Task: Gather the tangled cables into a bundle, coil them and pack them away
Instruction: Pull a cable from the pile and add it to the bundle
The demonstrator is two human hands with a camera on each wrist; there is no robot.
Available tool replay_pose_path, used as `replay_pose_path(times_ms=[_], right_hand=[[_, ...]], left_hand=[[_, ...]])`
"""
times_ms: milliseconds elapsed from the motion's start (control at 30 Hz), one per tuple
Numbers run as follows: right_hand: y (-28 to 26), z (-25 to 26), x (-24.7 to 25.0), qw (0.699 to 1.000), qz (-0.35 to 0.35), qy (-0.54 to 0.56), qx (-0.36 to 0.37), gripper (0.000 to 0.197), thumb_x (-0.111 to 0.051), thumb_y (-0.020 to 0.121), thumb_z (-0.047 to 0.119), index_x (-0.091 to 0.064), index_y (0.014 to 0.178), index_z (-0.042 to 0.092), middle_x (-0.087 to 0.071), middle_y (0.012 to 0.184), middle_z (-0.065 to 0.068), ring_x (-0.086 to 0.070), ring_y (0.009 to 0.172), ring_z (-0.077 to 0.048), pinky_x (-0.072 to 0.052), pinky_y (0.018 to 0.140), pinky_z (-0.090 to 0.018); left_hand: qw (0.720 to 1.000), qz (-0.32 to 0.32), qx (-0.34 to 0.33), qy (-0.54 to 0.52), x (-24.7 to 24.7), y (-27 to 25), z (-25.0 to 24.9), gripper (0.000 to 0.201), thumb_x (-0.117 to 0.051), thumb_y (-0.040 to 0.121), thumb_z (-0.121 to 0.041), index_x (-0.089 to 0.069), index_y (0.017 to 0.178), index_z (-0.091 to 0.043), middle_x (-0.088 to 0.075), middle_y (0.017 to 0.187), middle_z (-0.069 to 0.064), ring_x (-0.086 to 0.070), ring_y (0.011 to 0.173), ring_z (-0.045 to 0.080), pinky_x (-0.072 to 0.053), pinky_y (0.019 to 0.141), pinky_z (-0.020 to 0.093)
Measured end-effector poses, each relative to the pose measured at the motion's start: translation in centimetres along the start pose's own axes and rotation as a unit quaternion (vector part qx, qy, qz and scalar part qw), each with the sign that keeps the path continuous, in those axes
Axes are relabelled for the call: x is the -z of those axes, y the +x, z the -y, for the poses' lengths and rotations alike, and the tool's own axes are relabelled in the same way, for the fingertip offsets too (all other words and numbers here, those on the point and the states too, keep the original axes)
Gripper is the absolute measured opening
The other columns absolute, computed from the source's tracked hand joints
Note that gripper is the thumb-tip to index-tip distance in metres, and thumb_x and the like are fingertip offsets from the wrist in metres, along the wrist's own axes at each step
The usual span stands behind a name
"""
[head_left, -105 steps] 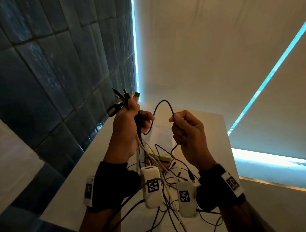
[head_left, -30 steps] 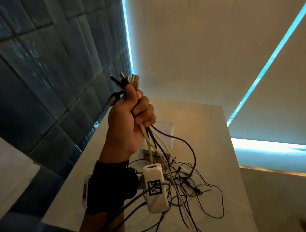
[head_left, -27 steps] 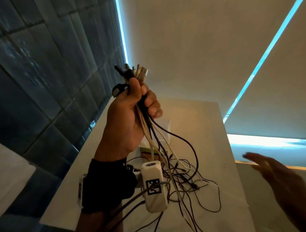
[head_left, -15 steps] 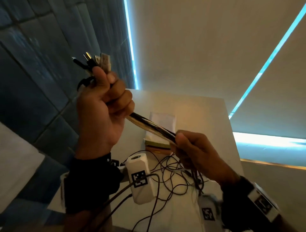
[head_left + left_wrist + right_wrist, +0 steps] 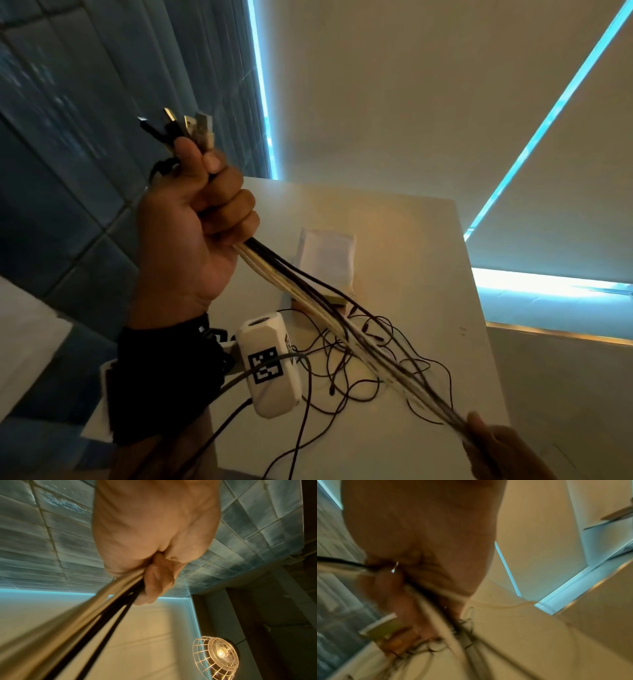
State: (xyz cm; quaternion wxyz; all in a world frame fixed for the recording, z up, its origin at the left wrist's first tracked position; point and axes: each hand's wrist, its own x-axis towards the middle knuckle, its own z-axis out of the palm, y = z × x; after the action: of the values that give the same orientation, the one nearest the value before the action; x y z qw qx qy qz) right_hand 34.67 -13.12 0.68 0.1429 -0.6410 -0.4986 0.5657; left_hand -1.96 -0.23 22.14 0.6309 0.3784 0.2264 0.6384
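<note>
The bundle of thin black and cream cables (image 5: pixel 308 294) runs taut in the air above the white table (image 5: pixel 404 240), slanting from my raised left hand (image 5: pixel 191 233) down to my right hand (image 5: pixel 496 448) near the table's front edge. These cords should be light and limp, smooth-jacketed enough to slide through a loose grip, and apt to kink or snag where they cross; the plugs are the only stiff parts. I judge the best hold is just below the cluster of metal-tipped plugs (image 5: pixel 181 132), where they line up.

That is where my left fingers (image 5: pixel 236 205) are curled tight around the bundle, thumb upward, fist held high over the table's left side with the plugs sticking out above it. My right fingers are closed around the lower stretch of the strands, the hand low at the table's near right corner, mostly cut off by the frame and blurred in the wrist view.

Beneath the taut span, loose black loops (image 5: pixel 356 370) lie tangled on the table, in front of a flat white pouch (image 5: pixel 325 260) farther back.
</note>
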Motion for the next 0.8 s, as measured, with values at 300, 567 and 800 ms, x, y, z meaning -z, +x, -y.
replay_pose_path(times_ms=[300, 567, 800], right_hand=[[8.6, 2.5, 0.1, 0.947, -0.127, -0.261, 0.138, 0.017, -0.064, 0.090, 0.012, -0.075, 0.082, 0.022, -0.068, 0.078, 0.011, -0.061, 0.072, -0.002, -0.043, 0.066, -0.008], [16.5, -0.5, -2.7, 0.904, -0.108, -0.412, 0.040, 0.017, -0.052, 0.088, 0.018, -0.062, 0.101, 0.022, -0.060, 0.107, 0.000, -0.062, 0.092, -0.022, -0.049, 0.074, -0.032], [16.4, 0.9, -2.3, 0.893, -0.109, -0.431, 0.069, 0.006, -0.050, 0.091, 0.028, -0.049, 0.092, 0.022, -0.063, 0.096, 0.002, -0.062, 0.082, -0.023, -0.042, 0.059, -0.032]], left_hand=[[0.999, 0.011, 0.037, 0.017, -1.1, 0.4, 1.2, 0.033, -0.033, 0.091, -0.043, -0.047, 0.068, -0.023, -0.031, 0.047, -0.010, -0.023, 0.037, 0.001, -0.019, 0.036, 0.017], [0.999, -0.007, 0.041, 0.025, -1.1, 0.6, 0.9, 0.032, -0.034, 0.089, -0.043, -0.045, 0.069, -0.021, -0.030, 0.048, -0.011, -0.018, 0.038, 0.002, -0.018, 0.037, 0.017], [0.998, -0.008, 0.044, 0.033, -0.8, 1.2, 1.5, 0.036, -0.031, 0.094, -0.042, -0.046, 0.069, -0.021, -0.031, 0.047, -0.011, -0.024, 0.037, 0.001, -0.023, 0.036, 0.016]])
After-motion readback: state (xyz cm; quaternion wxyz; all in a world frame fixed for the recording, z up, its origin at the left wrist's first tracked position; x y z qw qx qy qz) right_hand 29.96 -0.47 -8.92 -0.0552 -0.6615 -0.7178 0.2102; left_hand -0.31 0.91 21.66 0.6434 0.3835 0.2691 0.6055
